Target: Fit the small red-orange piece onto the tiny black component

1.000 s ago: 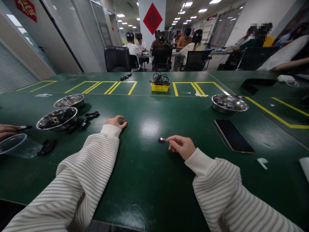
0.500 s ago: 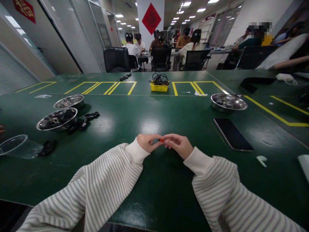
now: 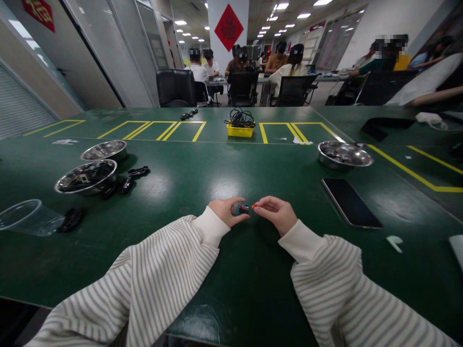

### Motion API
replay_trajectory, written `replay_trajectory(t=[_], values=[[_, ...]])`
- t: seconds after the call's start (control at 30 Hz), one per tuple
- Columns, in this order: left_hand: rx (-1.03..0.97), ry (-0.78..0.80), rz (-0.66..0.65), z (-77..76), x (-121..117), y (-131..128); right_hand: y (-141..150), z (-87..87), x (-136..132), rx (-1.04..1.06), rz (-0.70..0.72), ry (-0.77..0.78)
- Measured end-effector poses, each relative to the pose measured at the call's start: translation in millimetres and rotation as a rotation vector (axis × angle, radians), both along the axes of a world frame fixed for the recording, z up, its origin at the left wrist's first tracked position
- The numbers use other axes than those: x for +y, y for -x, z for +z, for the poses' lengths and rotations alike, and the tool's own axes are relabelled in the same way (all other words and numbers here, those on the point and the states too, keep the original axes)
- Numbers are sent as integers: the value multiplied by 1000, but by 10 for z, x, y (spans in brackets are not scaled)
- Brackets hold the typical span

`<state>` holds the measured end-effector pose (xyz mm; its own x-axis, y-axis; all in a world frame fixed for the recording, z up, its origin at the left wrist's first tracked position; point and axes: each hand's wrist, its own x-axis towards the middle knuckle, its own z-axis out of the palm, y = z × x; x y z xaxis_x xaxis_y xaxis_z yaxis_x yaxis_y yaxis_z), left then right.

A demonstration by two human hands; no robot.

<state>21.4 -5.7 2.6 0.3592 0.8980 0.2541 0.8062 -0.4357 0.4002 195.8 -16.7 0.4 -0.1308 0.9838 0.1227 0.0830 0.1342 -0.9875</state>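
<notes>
Both my hands rest on the green table (image 3: 224,159) close together, in striped sleeves. My left hand (image 3: 227,211) is curled, thumb and fingers pinching a small dark part (image 3: 243,208) that sits on the table top. My right hand (image 3: 275,212) is closed in a pinch on a tiny orange piece (image 3: 254,206), held just right of the dark part with a small gap between the two.
Two steel bowls (image 3: 87,176) with dark parts and loose black pieces (image 3: 135,172) lie at the left, beside a clear plastic cup (image 3: 29,218) on its side. A phone (image 3: 350,195) and another steel bowl (image 3: 345,154) are at the right. A yellow tray (image 3: 239,130) of cables sits farther back. People sit at tables beyond.
My left hand came from the left with the orange piece to meet the right hand. The orange piece is now in my right fingers, the dark part under my left.
</notes>
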Motion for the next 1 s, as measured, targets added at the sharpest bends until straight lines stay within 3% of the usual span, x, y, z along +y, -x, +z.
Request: replay_trajectory(t=[0.13, 0.23, 0.67, 1.0], values=[[116, 68, -3, 2, 58, -25, -29, 25, -1, -262, 81, -144], [93, 73, -24, -5, 59, -19, -30, 34, -13, -351, 97, -223], [-138, -76, -118, -59, 7, 26, -39, 79, -48, -298, 80, -325], [-201, -162, -158, -68, -9, 46, -47, 5, -9, -68, 117, -196]])
